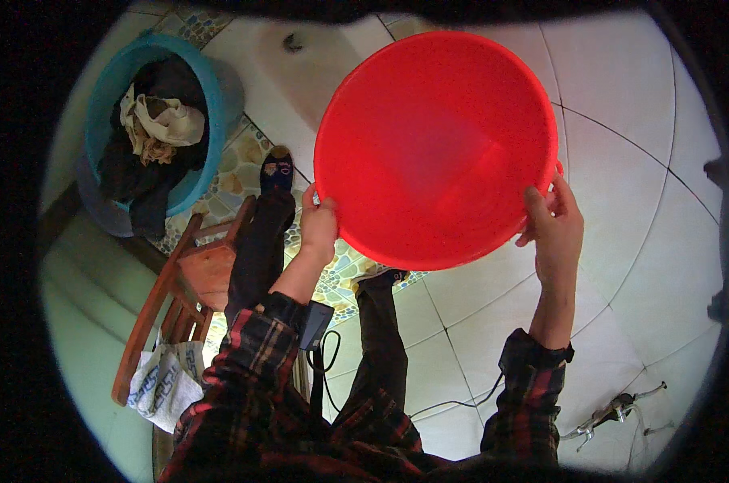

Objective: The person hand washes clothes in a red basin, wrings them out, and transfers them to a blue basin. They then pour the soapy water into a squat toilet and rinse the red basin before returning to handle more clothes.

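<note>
A large round red basin (437, 145) is held up in front of me, its inside turned toward me. My left hand (319, 224) grips the rim at its lower left, thumb on the near side. On the right edge, my right hand (554, 219) clasps the rim with the thumb inside and the fingers behind, partly hidden. The basin's inside shows only a pale sheen; whether any water lies in it I cannot tell.
At the far left stands a blue tub (212, 105) with dark clothes (167, 80) and a cream cloth (171, 121). A squat toilet (300, 68) lies behind the basin. A wooden chair (159, 314) with a white-blue towel (170, 382) is left. Metal taps (618, 409) are lower right.
</note>
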The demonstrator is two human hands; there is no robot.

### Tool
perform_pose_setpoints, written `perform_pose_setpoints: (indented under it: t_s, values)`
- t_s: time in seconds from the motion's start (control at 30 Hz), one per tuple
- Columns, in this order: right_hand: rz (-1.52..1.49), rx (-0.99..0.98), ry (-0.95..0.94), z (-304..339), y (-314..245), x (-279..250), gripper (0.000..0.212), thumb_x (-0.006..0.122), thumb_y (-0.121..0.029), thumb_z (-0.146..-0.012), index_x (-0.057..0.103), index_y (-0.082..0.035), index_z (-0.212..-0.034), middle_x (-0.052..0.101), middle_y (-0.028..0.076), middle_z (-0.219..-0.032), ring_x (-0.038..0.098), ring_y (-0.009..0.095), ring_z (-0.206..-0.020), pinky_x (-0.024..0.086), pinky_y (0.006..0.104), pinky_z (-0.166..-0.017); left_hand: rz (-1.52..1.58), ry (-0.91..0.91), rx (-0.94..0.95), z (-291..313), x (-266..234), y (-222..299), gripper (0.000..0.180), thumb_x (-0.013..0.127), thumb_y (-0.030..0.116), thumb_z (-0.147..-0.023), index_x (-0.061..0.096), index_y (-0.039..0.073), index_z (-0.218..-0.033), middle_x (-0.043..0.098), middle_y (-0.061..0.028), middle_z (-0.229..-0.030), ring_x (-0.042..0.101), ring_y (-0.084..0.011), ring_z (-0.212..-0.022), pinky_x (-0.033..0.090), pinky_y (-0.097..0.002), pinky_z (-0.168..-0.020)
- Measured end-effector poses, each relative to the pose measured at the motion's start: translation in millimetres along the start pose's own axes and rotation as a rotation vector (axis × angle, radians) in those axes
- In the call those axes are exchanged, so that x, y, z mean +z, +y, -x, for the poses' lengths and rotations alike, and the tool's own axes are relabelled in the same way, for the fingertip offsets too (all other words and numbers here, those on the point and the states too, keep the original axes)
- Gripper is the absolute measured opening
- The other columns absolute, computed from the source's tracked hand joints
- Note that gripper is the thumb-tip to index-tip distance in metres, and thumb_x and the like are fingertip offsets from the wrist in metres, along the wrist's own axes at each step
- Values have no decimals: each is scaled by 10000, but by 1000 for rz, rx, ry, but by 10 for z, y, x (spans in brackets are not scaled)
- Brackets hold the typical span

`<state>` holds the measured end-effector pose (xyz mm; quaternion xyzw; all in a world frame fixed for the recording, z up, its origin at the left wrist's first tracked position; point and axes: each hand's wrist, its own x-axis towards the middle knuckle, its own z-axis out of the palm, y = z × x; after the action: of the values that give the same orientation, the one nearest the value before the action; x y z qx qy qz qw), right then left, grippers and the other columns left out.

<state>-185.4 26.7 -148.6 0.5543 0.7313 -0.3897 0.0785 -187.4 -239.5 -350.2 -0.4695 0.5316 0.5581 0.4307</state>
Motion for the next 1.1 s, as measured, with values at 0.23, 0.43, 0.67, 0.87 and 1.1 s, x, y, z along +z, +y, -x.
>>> perform_pose_setpoints:
  t_s: [0.23,0.43,0.67,0.87,1.1]
  values:
    - [-170,34,19,62,273,-228,461,656,-107,-874,524,-16,-1307,561,-8,-674,514,65,-465,422,205,-369,-318,-182,250,62,65,-253,758,461,-54,-884,58,117,-1503,495,-152,-1351,530,-258,-1190,441,-338,-974]
    - [-102,68,19,182,311,-206,446,618,-121,-907,508,27,-1313,578,-18,-741,479,28,-523,359,176,-401,-486,-251,293,29,-21,-437,854,491,-79,-825,-22,133,-1474,487,-161,-1355,502,-287,-1244,430,-370,-1001]
    - [-106,57,-23,247,144,-8,486,651,-93,-881,508,-21,-1340,661,42,-882,591,70,-669,449,214,-535,-401,-265,127,-63,-96,-397,847,479,-77,-804,-28,146,-1446,466,-165,-1371,525,-285,-1218,470,-359,-955]
    - [-43,1,-42,45,-160,273,466,656,-147,-871,535,3,-1296,640,45,-886,537,72,-634,414,213,-527,-370,-238,-52,-240,-124,-245,1010,502,-119,-795,-156,194,-1494,376,-134,-1456,487,-293,-1232,494,-384,-927]
    - [140,-37,-87,-338,-590,542,448,680,-216,-837,584,14,-1210,673,82,-849,586,122,-598,474,260,-571,174,-105,-76,-288,-27,-133,612,517,27,-888,276,169,-1433,507,-76,-1338,563,-235,-1121,541,-349,-788]
